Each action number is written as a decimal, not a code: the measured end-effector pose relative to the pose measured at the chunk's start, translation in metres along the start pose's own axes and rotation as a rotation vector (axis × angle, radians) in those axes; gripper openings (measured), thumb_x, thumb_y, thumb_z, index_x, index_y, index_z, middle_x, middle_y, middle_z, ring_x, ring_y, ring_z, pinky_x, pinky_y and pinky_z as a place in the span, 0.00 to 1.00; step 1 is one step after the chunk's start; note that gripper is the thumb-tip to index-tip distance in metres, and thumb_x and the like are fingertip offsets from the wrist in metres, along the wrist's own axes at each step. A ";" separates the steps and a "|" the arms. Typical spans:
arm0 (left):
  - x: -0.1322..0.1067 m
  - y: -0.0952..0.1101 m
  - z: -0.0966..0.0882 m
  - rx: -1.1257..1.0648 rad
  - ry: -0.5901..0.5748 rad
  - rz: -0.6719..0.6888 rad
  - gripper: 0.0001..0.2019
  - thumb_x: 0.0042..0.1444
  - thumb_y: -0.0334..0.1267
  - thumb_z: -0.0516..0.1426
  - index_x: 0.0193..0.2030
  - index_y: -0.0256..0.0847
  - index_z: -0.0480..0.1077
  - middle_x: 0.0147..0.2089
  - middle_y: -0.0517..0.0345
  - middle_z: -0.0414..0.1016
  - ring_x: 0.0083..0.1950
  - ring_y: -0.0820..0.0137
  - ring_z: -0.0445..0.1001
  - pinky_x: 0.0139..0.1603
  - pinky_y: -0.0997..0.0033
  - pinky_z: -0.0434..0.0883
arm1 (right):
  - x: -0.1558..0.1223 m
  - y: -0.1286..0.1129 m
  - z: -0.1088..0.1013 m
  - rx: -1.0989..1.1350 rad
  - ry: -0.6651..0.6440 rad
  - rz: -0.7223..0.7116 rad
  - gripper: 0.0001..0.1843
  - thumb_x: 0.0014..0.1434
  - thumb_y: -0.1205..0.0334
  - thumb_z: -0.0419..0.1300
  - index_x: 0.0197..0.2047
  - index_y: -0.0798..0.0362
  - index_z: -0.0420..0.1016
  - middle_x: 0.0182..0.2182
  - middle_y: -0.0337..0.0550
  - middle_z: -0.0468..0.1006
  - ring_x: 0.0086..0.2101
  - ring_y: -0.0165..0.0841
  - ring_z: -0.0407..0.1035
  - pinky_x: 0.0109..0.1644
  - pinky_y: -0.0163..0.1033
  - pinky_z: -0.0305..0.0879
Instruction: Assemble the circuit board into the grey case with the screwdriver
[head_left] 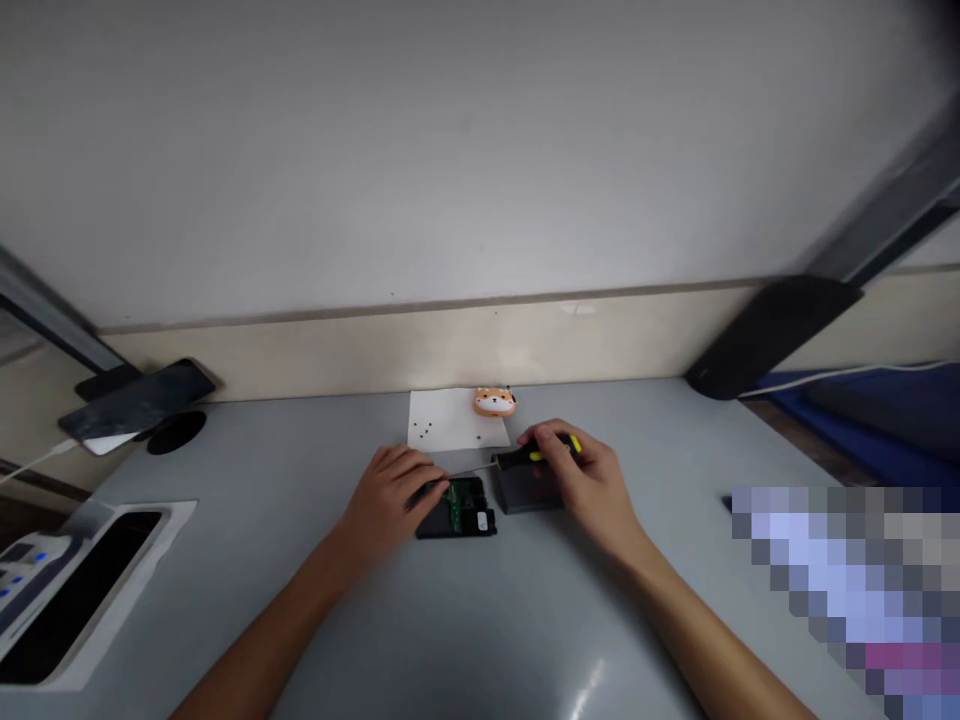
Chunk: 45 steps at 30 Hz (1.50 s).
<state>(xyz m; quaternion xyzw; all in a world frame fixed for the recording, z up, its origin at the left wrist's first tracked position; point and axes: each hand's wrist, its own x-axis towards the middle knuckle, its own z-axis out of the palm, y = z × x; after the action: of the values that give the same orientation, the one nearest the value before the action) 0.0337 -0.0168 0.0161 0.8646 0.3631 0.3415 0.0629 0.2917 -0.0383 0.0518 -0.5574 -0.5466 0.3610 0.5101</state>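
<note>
My right hand grips a screwdriver with a black and yellow handle, its thin shaft pointing left. At the tip of that shaft, the fingertips of my left hand are pinched together; whatever they hold is too small or hidden to make out. Below those fingers lies an opened black device showing a green circuit board, its left part partly covered by my left hand. A dark, flat cover-like piece rests just right of it, under the screwdriver and partly behind my right hand.
Behind the device lies white paper with several small dark screws and an orange-and-white animal-faced case. A phone with a white cable leans at the back left. A black-centred tray sits at left; a black cylindrical object stands back right.
</note>
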 end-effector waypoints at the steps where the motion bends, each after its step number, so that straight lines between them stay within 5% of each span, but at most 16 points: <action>1: 0.000 0.000 0.000 0.001 0.000 0.002 0.08 0.70 0.38 0.55 0.43 0.46 0.76 0.40 0.59 0.80 0.42 0.68 0.76 0.48 0.61 0.68 | 0.000 0.000 0.000 -0.008 0.004 -0.002 0.23 0.65 0.40 0.58 0.36 0.51 0.80 0.29 0.42 0.77 0.26 0.33 0.67 0.26 0.35 0.62; 11: -0.002 0.003 -0.003 0.076 -0.084 0.087 0.07 0.71 0.33 0.54 0.47 0.43 0.74 0.43 0.58 0.80 0.44 0.66 0.74 0.49 0.60 0.66 | -0.005 -0.002 -0.003 -0.086 -0.012 -0.054 0.21 0.65 0.41 0.58 0.36 0.50 0.79 0.29 0.42 0.77 0.27 0.34 0.68 0.28 0.37 0.66; 17: -0.001 0.011 -0.007 0.085 -0.116 0.155 0.09 0.72 0.33 0.53 0.45 0.43 0.75 0.41 0.58 0.80 0.44 0.65 0.73 0.49 0.59 0.65 | -0.011 -0.016 0.010 -0.088 0.108 -0.242 0.14 0.65 0.47 0.60 0.48 0.46 0.75 0.36 0.43 0.78 0.30 0.34 0.68 0.31 0.38 0.68; 23: -0.002 0.013 0.006 -0.173 -0.027 -0.028 0.07 0.69 0.37 0.58 0.41 0.45 0.77 0.38 0.60 0.81 0.44 0.66 0.74 0.51 0.60 0.68 | 0.005 -0.042 0.032 -0.149 -0.076 -0.358 0.13 0.66 0.47 0.59 0.43 0.47 0.72 0.33 0.41 0.75 0.28 0.32 0.66 0.29 0.37 0.63; 26: -0.003 0.011 0.011 -0.300 -0.014 -0.108 0.07 0.68 0.39 0.58 0.39 0.45 0.78 0.38 0.60 0.81 0.43 0.66 0.74 0.52 0.60 0.70 | 0.010 -0.041 0.037 -0.167 -0.060 -0.400 0.12 0.67 0.48 0.58 0.41 0.48 0.71 0.31 0.40 0.75 0.27 0.31 0.64 0.28 0.36 0.61; 29: -0.004 0.010 0.011 -0.312 -0.087 -0.117 0.08 0.66 0.43 0.61 0.47 0.46 0.77 0.45 0.58 0.82 0.50 0.64 0.74 0.57 0.57 0.69 | 0.010 -0.028 0.035 -0.178 0.004 -0.445 0.11 0.67 0.51 0.58 0.41 0.49 0.71 0.30 0.38 0.73 0.25 0.29 0.63 0.28 0.35 0.61; 34: -0.007 0.010 0.012 -0.174 -0.286 -0.121 0.36 0.57 0.54 0.67 0.69 0.49 0.63 0.66 0.52 0.71 0.67 0.56 0.66 0.68 0.51 0.61 | 0.008 -0.012 0.022 -0.325 0.001 -0.488 0.08 0.67 0.54 0.60 0.42 0.50 0.71 0.28 0.36 0.74 0.24 0.27 0.63 0.27 0.34 0.60; 45: -0.005 0.013 0.017 -0.099 -0.387 -0.142 0.30 0.62 0.47 0.64 0.69 0.50 0.62 0.68 0.56 0.70 0.67 0.59 0.67 0.68 0.52 0.62 | 0.005 -0.008 0.027 -0.358 -0.069 -0.536 0.07 0.67 0.55 0.60 0.41 0.49 0.70 0.24 0.32 0.72 0.22 0.26 0.64 0.28 0.33 0.59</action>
<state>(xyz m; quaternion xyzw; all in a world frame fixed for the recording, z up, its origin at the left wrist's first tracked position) 0.0493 -0.0272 0.0052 0.8822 0.3870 0.1813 0.1977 0.2645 -0.0297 0.0545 -0.4621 -0.7455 0.1309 0.4621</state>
